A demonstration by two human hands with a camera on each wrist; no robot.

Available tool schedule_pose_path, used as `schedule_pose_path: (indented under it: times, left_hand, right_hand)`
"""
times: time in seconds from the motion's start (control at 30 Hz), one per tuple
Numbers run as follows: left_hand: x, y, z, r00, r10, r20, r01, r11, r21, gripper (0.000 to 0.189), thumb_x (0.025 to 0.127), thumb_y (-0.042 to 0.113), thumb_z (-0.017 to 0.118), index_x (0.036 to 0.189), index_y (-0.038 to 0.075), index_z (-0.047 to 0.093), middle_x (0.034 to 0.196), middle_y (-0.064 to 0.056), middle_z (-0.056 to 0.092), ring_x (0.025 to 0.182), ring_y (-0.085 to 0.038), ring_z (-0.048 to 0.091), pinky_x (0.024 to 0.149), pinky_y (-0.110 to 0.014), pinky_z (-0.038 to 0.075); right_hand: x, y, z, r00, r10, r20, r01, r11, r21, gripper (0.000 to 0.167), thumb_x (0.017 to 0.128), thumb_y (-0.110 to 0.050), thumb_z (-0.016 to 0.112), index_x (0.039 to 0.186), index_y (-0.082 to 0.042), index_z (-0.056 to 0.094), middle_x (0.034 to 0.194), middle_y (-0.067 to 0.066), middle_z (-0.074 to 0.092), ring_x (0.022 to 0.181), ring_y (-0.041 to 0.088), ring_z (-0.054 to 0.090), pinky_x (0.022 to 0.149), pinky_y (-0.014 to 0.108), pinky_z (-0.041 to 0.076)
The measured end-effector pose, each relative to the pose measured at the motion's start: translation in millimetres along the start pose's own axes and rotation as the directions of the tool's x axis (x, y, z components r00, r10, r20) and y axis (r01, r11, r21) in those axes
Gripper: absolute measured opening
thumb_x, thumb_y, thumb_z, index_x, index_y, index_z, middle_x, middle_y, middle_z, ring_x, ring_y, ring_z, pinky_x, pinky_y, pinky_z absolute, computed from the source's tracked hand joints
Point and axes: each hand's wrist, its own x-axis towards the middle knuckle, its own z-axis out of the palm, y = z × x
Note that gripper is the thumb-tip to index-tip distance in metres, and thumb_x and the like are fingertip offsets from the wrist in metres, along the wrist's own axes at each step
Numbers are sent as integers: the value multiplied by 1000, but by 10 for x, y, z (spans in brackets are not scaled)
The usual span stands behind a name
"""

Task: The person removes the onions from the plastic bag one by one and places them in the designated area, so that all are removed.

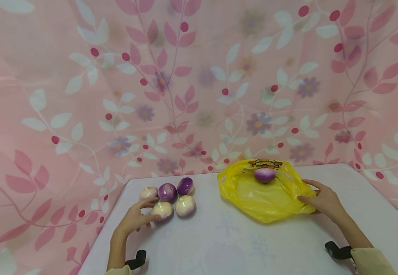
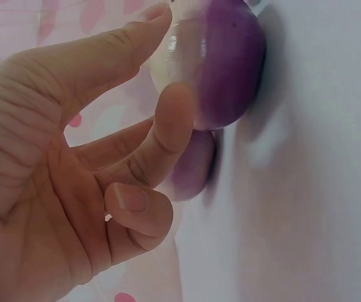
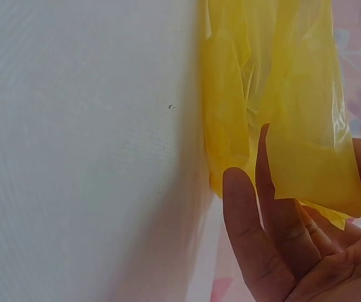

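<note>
My left hand (image 1: 135, 220) reaches in at the left edge of a glossy white-and-purple turnip (image 1: 162, 210), thumb in front and a finger behind. In the left wrist view, the thumb and one bent finger overlap the turnip (image 2: 230, 63); whether they press on it is unclear. Four-fingered contact is not visible. My right hand (image 1: 326, 200) holds the right side of a yellow plastic bag (image 1: 264, 206), its film (image 3: 312, 126) between thumb and fingers. One purple turnip (image 1: 264, 175) lies at the bag's back.
Beside the left hand lie more turnips: a pale one (image 1: 148, 193), two purple ones (image 1: 168, 192) and a whitish one (image 1: 185, 206). All rest on a white-covered table (image 1: 212, 236). A pink floral curtain (image 1: 199, 95) hangs behind the table.
</note>
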Motion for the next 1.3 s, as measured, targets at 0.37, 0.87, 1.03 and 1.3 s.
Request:
schedule_pose_path:
  times: [0.37,0.87,1.03,1.3]
  left_hand:
    - [167,317,93,996,77,-51,-78,997,-24,67,78,30,85,135,9,57,122,-18,62,57,-31,65,35,-23,35]
    - [582,861,586,981,192,9,-189,972,-136,66,78,28,85,136,11,58,114,-18,65,76,-32,65,58,-30,50]
    - [705,1025,787,980,200,11,-196,967,-164,61,78,35,84,131,19,60,113,-9,66,64,-27,68,42,-27,44]
    - [896,1252,1159,985,171,2,-168,968,-185,61,77,47,82,131,26,61,120,-6,66,72,-39,69,38,-26,43]
  right_hand:
    - [4,-4,-2,1000,-16,-11,15,1000,-3,80,87,-35,75,146,4,36,118,42,53,71,22,65,56,38,57]
    - [18,16,-14,1000,-9,-17,9,1000,-7,81,87,-37,76,146,3,37,118,42,53,71,22,64,56,37,57]
    - [5,7,14,1000,-12,-11,12,1000,13,80,87,-36,76,146,3,37,119,42,52,69,22,64,56,38,58]
    - [2,-22,11,1000,-1,-12,1,1000,8,80,87,-35,76,146,2,37,119,42,52,68,21,63,56,38,58]
